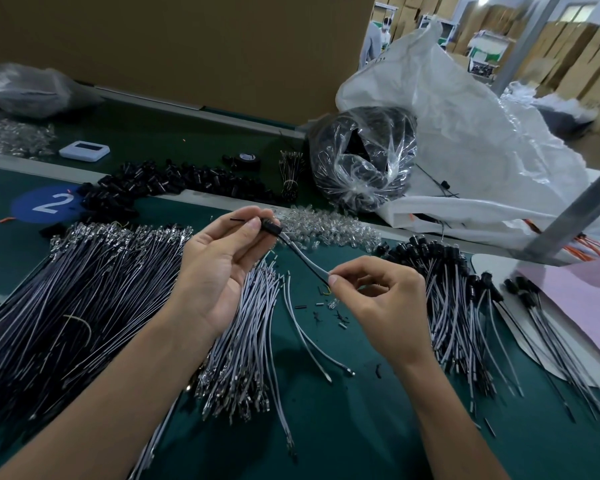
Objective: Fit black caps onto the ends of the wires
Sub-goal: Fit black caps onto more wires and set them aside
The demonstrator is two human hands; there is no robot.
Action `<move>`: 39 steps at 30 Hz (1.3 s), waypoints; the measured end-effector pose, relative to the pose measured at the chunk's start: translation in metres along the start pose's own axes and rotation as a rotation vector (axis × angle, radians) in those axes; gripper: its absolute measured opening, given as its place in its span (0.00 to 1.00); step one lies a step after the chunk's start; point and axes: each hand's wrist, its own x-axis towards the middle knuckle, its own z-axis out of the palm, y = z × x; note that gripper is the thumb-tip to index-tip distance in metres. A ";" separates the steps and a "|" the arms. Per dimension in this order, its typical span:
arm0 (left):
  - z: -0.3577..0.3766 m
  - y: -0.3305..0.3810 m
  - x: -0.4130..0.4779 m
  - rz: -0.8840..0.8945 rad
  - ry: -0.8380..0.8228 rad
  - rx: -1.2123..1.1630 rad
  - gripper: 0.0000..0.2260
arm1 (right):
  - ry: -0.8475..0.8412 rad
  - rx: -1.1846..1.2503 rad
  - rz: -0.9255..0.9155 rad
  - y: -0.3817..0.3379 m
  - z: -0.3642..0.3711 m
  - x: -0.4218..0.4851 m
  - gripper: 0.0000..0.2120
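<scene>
My left hand (222,261) is raised over the green bench and pinches a black cap (270,226) between thumb and fingertips. A grey-and-black wire (303,259) runs out of the cap down to my right hand (374,303), which pinches the wire's lower part between thumb and forefinger. A thin black piece (237,220) sticks out above my left thumb. A heap of loose black caps (160,183) lies at the back left. Uncapped wires (94,292) spread under my left arm. Wires with caps fitted (454,292) are piled to the right.
Clear small parts (329,227) lie behind my hands. A bagged black bundle (361,161) and a big white sack (465,140) stand at the back right. A metal post (575,209) slants at right over pink sheets (579,303). A white device (84,151) and tape roll (247,159) sit farther back.
</scene>
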 end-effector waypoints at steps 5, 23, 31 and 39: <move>-0.002 -0.002 0.001 -0.026 -0.017 0.000 0.07 | -0.007 -0.001 0.002 0.001 0.000 0.000 0.07; 0.008 -0.019 -0.010 -0.022 -0.106 0.174 0.09 | 0.034 -0.096 -0.051 0.000 0.010 -0.002 0.02; 0.007 -0.017 -0.009 -0.065 -0.119 0.180 0.11 | 0.111 -0.058 -0.066 0.001 0.014 -0.004 0.04; 0.010 -0.018 -0.013 -0.050 -0.153 0.228 0.10 | 0.126 -0.039 -0.090 0.003 0.014 -0.004 0.04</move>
